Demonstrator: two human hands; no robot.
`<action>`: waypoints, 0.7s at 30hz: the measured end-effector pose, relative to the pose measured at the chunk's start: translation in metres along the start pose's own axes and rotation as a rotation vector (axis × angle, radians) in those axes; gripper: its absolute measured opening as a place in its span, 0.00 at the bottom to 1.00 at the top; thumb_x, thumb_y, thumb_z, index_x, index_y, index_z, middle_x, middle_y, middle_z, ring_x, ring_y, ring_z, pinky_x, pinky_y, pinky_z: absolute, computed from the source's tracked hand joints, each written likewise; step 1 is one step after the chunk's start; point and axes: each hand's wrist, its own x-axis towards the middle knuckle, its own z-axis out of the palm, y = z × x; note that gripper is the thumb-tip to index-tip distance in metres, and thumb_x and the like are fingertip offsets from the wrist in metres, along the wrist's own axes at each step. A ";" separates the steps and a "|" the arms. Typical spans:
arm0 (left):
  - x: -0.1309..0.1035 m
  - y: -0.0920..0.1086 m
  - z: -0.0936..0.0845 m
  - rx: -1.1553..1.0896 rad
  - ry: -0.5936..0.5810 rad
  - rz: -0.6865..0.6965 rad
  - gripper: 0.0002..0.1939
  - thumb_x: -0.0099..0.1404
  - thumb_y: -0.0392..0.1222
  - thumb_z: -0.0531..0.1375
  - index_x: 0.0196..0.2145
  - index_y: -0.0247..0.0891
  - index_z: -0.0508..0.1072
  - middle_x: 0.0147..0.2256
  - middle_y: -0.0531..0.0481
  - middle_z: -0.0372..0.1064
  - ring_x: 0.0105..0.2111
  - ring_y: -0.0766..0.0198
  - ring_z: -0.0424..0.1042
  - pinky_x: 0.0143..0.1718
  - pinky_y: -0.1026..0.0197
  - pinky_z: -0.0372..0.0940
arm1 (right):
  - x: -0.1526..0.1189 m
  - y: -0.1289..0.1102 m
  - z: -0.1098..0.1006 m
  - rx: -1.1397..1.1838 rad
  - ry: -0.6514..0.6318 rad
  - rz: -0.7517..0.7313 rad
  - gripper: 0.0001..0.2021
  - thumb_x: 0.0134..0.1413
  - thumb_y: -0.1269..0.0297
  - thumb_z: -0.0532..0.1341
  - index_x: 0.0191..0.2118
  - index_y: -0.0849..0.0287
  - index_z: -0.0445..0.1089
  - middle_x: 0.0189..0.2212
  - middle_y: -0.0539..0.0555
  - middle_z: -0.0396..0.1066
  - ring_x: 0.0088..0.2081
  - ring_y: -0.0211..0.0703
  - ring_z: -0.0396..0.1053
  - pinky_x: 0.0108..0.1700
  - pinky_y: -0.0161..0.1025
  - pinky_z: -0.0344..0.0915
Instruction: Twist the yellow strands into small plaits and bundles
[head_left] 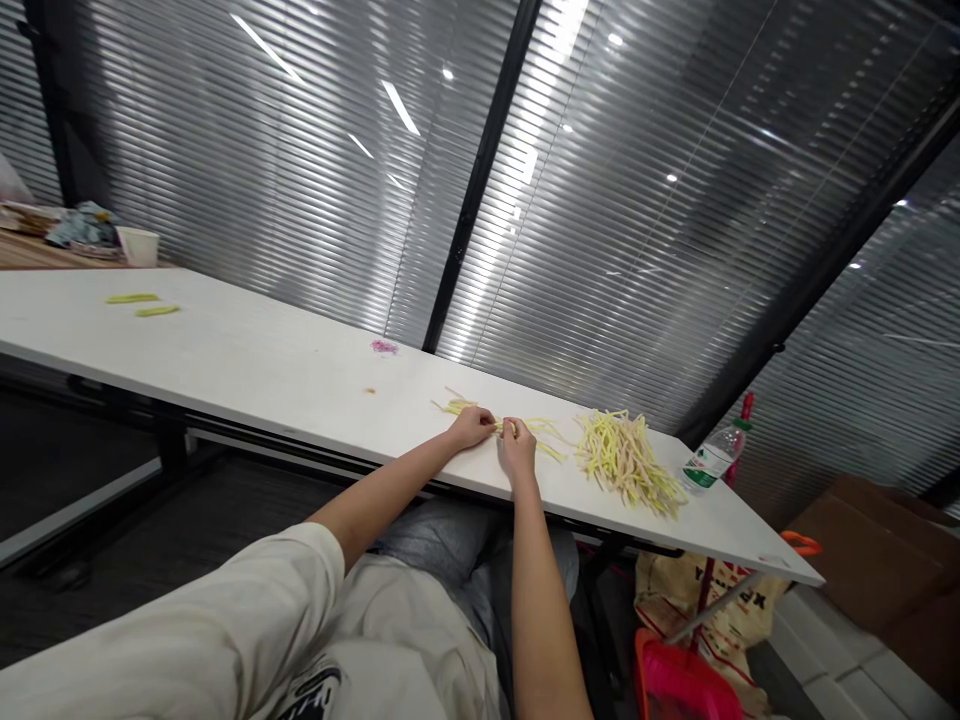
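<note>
My left hand (472, 426) and my right hand (519, 445) are close together over the white table (315, 385), fingertips pinched. Between them are thin pale-yellow strips (454, 405), whose ends stick out to the left of my left hand. More loose yellow strips (551, 450) fan out just right of my right hand. Farther right lies a big tangled pile of yellow and pinkish strips (622, 460). My fingers hide exactly how many strips are held. Two yellow bundles (157, 311) lie apart at the table's far left.
A clear plastic bottle (714, 457) with a green cap stands right of the pile. Pink crumbs (384, 347) lie near the back edge. A white cup (138, 246) stands at far left. Blinds (315, 180) rise behind the table; a red dustpan (686, 685) is below right.
</note>
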 end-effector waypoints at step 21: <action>0.000 -0.001 0.001 0.078 -0.014 0.005 0.10 0.55 0.40 0.57 0.28 0.34 0.76 0.26 0.47 0.73 0.28 0.62 0.69 0.30 0.63 0.59 | 0.001 0.007 0.003 -0.029 -0.028 -0.013 0.17 0.53 0.54 0.50 0.39 0.57 0.71 0.33 0.54 0.73 0.34 0.44 0.68 0.35 0.36 0.61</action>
